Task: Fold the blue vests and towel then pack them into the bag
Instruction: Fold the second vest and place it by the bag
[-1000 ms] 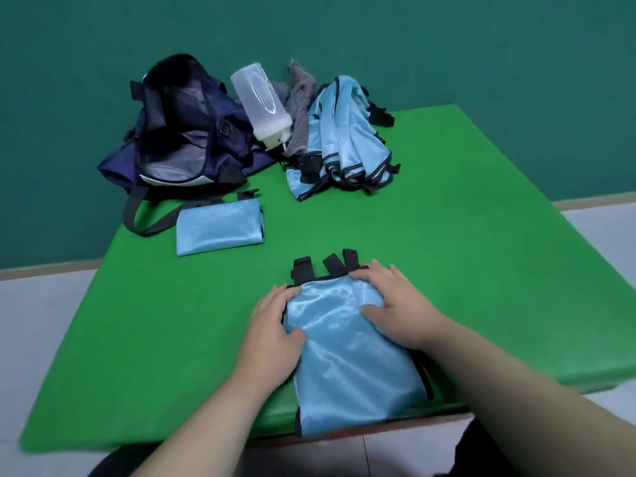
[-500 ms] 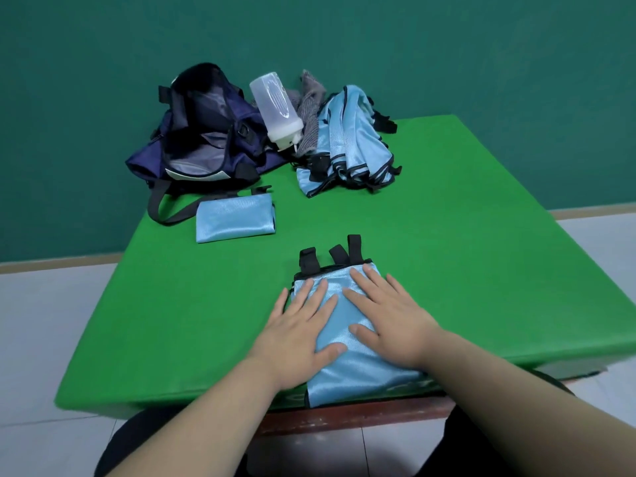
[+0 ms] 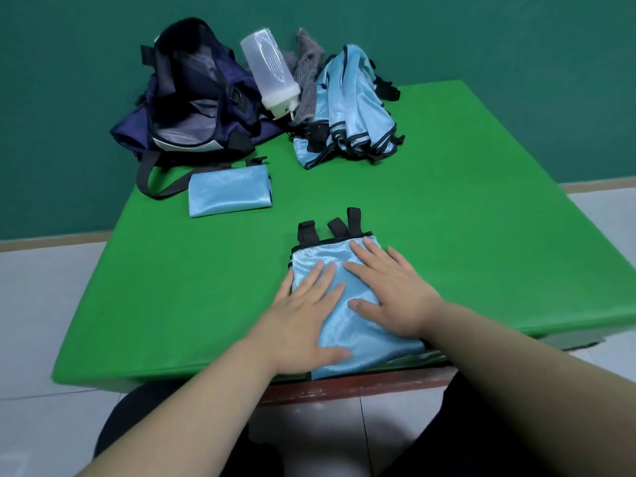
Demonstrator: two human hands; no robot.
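One bag (image 3: 192,108), one bottle (image 3: 270,72), one grey towel (image 3: 308,84) and three groups of blue vests are lying on the green worktop (image 3: 481,208). The first group is one folded vest (image 3: 229,191) near the far left corner, just in front of the bag strap (image 3: 155,182). The second is a loose pile of vests (image 3: 351,108) at the far edge; how many are in it I cannot count, probably several. The third is the vest being folded (image 3: 347,325) at the near edge, in the middle.

The left hand (image 3: 303,325) is lying flat on the left half of this vest, fingers spread and straight, with the little finger side reaching onto the green cover. The right hand (image 3: 392,290) is pressing flat on the right half, fingers also open and apart, the fingertips near the far hem. Neither hand is gripping anything; both palms are only resting on the cloth.

This vest is showing as a narrow shiny light blue rectangle with black trim, and three black strap ends (image 3: 330,227) are sticking out at its far side. Its near end is hanging slightly over the worktop edge. The dark blue bag is standing open at the far left corner, the bottle is leaning on it, and the towel is lying between bottle and pile.
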